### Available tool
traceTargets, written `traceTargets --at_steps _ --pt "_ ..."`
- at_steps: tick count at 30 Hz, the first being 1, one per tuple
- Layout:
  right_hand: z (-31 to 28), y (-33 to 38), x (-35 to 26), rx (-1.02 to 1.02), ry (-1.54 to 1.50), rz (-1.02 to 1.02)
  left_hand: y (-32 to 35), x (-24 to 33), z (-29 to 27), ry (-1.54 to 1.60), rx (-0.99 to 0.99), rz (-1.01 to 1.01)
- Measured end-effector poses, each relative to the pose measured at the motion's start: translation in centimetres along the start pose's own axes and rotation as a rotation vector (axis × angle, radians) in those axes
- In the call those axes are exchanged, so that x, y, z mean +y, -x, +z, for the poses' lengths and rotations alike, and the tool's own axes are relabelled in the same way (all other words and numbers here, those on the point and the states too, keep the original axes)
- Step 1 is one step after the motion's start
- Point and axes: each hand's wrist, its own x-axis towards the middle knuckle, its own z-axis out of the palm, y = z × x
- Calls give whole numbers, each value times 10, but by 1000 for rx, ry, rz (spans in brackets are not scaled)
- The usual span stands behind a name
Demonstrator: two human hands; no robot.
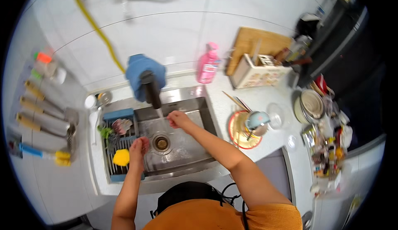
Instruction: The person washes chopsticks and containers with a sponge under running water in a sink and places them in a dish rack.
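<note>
Water runs from the dark faucet point(150, 90) into the steel sink point(188, 147), above its round drain point(161, 143). My right hand point(177, 119) is just right of the stream, its fingers curled in and no object showing in them. Over the sink's left side, beside the blue drying rack point(118, 115), hovers my left hand point(139, 148). Its fingers look bent but are blurred, and nothing shows in its grasp. A yellow sponge point(121, 158) lies in the rack close to the left wrist, with a pinkish scrubber point(122, 126) and something green and leafy farther back.
A blue cloth point(145, 73) hangs behind the faucet. The pink pump bottle point(208, 63) stands behind the sink. Right of it are a utensil holder point(260, 74), a cutting board point(248, 43) and plates with a bowl point(257, 120). Utensils hang on the left wall.
</note>
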Motion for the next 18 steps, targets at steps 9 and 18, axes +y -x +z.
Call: traceTargets --at_steps 9,18 --pt "-80 113 -2 286 885 -533 -23 -11 80 -132 -205 -106" --pt "-144 243 -23 722 377 -459 -10 -31 138 -181 -342 -192"
